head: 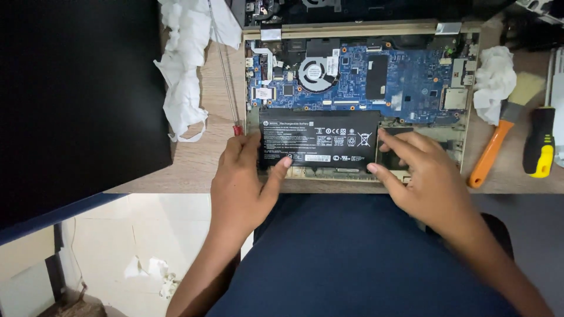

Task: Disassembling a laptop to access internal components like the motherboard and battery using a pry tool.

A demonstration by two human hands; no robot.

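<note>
Left hand (244, 176) pinching the left end of a flat black battery (319, 141), right hand (426, 176) fingertips pressing its right edge, battery lying left to right in the opened laptop (464, 149), white label markings facing up, blue circuit board (376, 76) beyond, orange-handled brush (499, 141) at right.

black rectangular battery label (320, 140) with white print, mid-laptop

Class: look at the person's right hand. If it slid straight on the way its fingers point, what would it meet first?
The right hand points up-left, already on the black battery; beyond that, likely the blue circuit board near the fan, though depth is unclear.
</note>
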